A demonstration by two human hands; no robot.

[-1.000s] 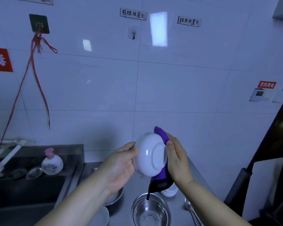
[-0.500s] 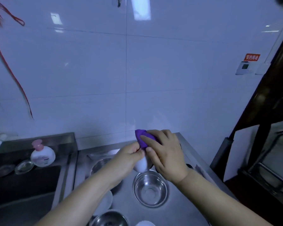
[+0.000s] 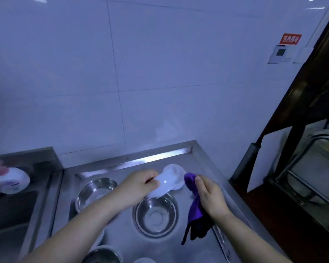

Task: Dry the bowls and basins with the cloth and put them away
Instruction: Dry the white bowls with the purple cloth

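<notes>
The left hand [image 3: 141, 185] grips a white bowl [image 3: 164, 184] (blurred) above a steel basin [image 3: 156, 215] on the surface [image 3: 205, 164], while the right hand [image 3: 211, 198] clutches the purple cloth [image 3: 195, 205].

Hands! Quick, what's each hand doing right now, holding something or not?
Left hand: holding the blurred white bowl by its rim.
Right hand: holding the purple cloth, fingers curled round it.

Both forearms reach forward; left hand [image 3: 139, 184] fingers curled gripping, right hand [image 3: 210, 196] pinching, thumb up.
</notes>
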